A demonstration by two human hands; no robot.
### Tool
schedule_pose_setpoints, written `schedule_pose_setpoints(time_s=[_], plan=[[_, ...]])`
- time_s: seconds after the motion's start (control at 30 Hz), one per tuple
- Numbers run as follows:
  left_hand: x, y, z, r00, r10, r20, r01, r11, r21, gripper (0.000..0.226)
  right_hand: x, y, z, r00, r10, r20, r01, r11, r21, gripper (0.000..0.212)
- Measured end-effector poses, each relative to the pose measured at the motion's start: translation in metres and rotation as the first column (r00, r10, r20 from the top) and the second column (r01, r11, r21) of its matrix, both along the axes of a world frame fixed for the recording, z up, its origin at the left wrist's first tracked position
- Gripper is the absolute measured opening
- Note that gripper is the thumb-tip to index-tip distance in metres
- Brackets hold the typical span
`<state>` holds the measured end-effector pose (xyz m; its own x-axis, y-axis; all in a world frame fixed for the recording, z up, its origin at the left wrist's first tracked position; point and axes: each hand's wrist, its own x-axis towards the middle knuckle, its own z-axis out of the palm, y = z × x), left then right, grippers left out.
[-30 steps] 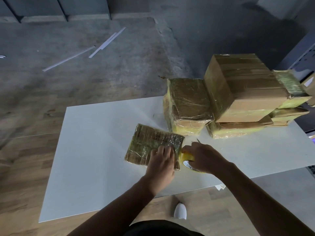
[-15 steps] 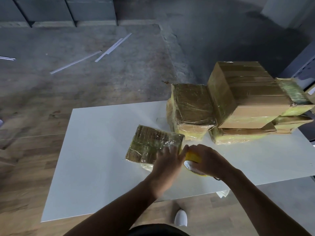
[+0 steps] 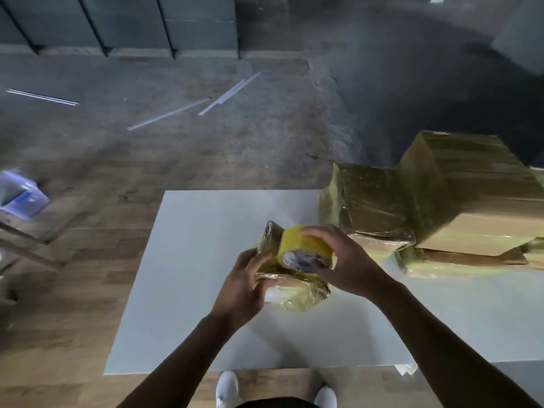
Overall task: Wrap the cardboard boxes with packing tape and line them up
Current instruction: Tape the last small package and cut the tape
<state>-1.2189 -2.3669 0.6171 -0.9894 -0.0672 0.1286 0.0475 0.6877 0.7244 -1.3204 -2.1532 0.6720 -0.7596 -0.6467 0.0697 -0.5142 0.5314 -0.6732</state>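
Observation:
A small flat cardboard box (image 3: 297, 290), covered in shiny yellowish tape, is tilted up on edge above the white table (image 3: 206, 260). My left hand (image 3: 245, 285) grips its left side. My right hand (image 3: 344, 260) holds a yellow roll of packing tape (image 3: 303, 250) against the box's upper face, fingers curled over the roll. Wrapped boxes stand at the table's right: a medium one (image 3: 368, 198) and a tall one (image 3: 471, 184) on top of flatter ones.
Thin white strips (image 3: 226, 95) lie on the grey concrete floor beyond the table. A bluish object (image 3: 20, 195) sits at the far left. My white shoes (image 3: 226, 390) show below the table's near edge.
The small box has been lifted from lying flat to tilted on edge. The tape roll has moved from the box's right edge up onto its upper face. The camera shifted left.

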Motion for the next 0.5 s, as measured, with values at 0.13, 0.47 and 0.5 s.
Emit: schedule_pose_setpoints(time_s=[0.13, 0.47, 0.5], plan=[[0.011, -0.027, -0.014, 0.999, -0.014, -0.029, 0.014, 1.0, 0.001, 0.052, 0.004, -0.023, 0.003, 0.988, 0.145, -0.061, -0.134, 0.978, 0.16, 0.065], [0.003, -0.053, -0.013, 0.984, -0.017, -0.176, -0.049, 0.93, -0.364, 0.056, 0.003, -0.044, 0.024, 0.938, 0.237, -0.254, -0.083, 0.863, 0.498, 0.063], [-0.001, -0.057, -0.007, 0.98, -0.069, -0.186, -0.027, 0.884, -0.467, 0.053, 0.003, -0.047, 0.023, 0.94, 0.23, -0.252, -0.084, 0.871, 0.483, 0.063]])
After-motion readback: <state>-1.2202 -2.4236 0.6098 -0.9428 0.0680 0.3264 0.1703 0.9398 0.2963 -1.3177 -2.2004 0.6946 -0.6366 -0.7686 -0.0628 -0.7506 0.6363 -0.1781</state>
